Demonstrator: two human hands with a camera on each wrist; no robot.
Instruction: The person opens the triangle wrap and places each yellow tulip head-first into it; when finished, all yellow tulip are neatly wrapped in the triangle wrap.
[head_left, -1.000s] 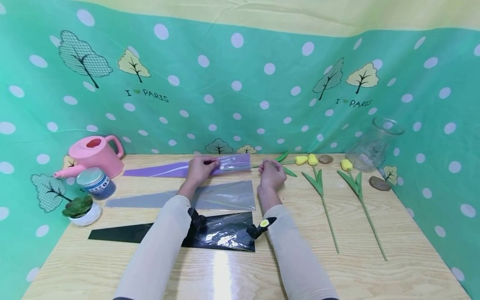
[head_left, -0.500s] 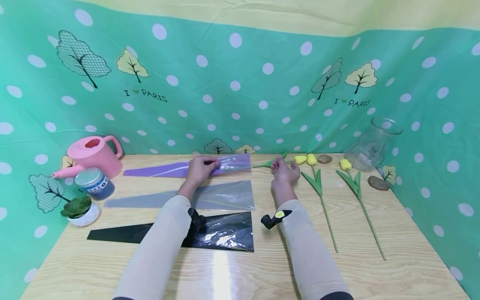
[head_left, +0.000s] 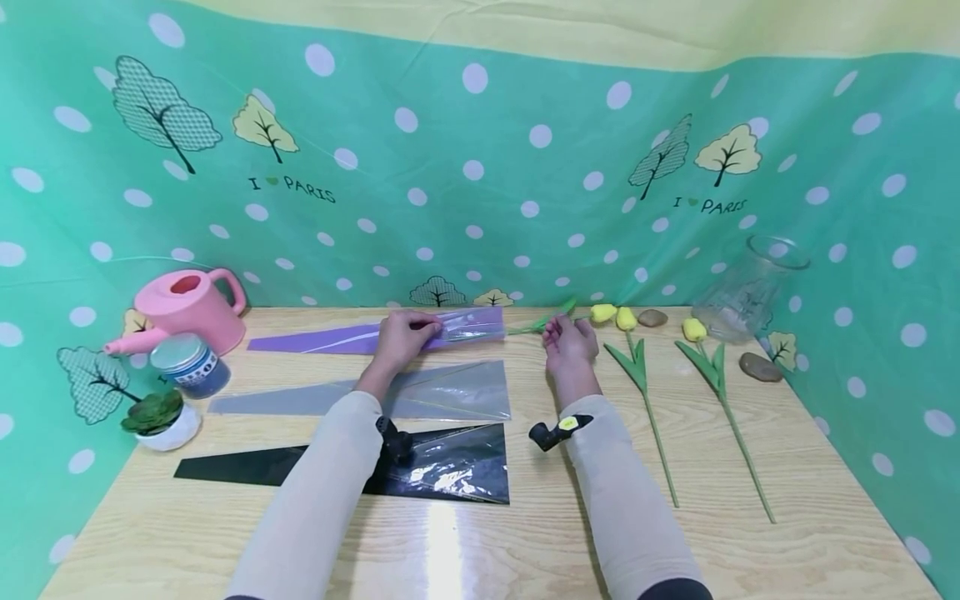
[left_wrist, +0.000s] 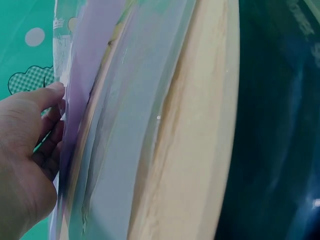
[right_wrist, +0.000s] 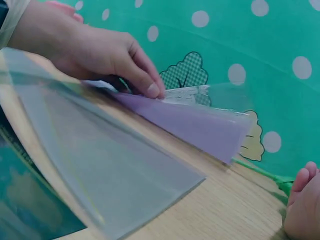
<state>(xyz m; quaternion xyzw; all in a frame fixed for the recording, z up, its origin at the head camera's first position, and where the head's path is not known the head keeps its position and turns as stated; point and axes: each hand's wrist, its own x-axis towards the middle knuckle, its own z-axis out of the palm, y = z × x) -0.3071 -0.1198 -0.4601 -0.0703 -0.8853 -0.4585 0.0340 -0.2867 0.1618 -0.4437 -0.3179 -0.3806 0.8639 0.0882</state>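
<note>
In the head view my left hand [head_left: 403,337] pinches a purple flower sleeve [head_left: 322,339] lying at the back of the table. Its clear front film stands lifted from the purple backing [right_wrist: 200,127] in the right wrist view. A yellow artificial tulip [head_left: 602,313] lies sideways to the right, its green stem reaching left into the sleeve's wide end. My right hand [head_left: 572,343] has its fingers curled at the tulip's leaves, partly hiding them. Only part of that hand shows in the right wrist view, beside the green leaf [right_wrist: 286,185].
A grey sleeve [head_left: 450,392] and a black sleeve [head_left: 450,467] lie nearer. Two more yellow tulips [head_left: 637,367] [head_left: 722,392] rest on the right, with brown stones [head_left: 760,367] and a glass vase [head_left: 738,300]. At left stand a pink watering can [head_left: 191,312], a jar [head_left: 191,367] and a potted succulent [head_left: 161,421].
My right hand has shifted right along the tulip, from the stem near the purple sleeve to the leaves. My left hand stays in place on the sleeve.
</note>
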